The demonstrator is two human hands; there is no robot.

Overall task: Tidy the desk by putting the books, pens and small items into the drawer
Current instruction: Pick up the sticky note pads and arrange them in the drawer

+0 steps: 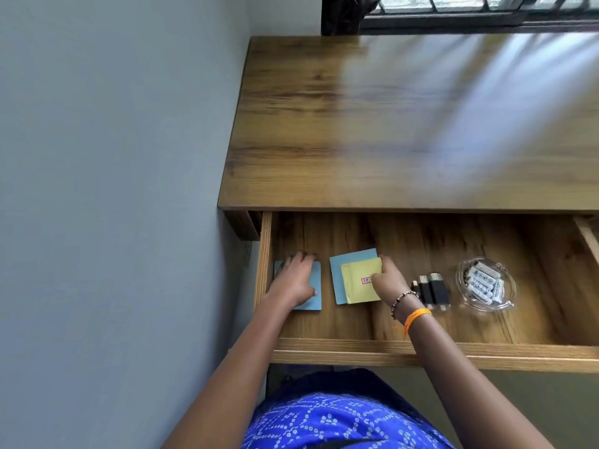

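Observation:
The wooden drawer (324, 346) is pulled out under the desk top. At its left end lies a light blue booklet (315, 286); my left hand (296, 280) rests flat on it with the fingers spread forward. In the middle a yellow booklet (358, 286) with a small red-edged label lies on another light blue booklet (337, 270). My right hand (387, 280) grips the yellow booklet's right edge, thumb on top. Right of that hand lie black pen-like items (432, 291), then a clear glass dish (486, 285) holding several white batteries.
The wooden desk top (405, 124) stretches to a barred window (470, 14) at the back. A grey wall (113, 189) runs close along the desk's left side. The drawer's front rail sits just ahead of my body.

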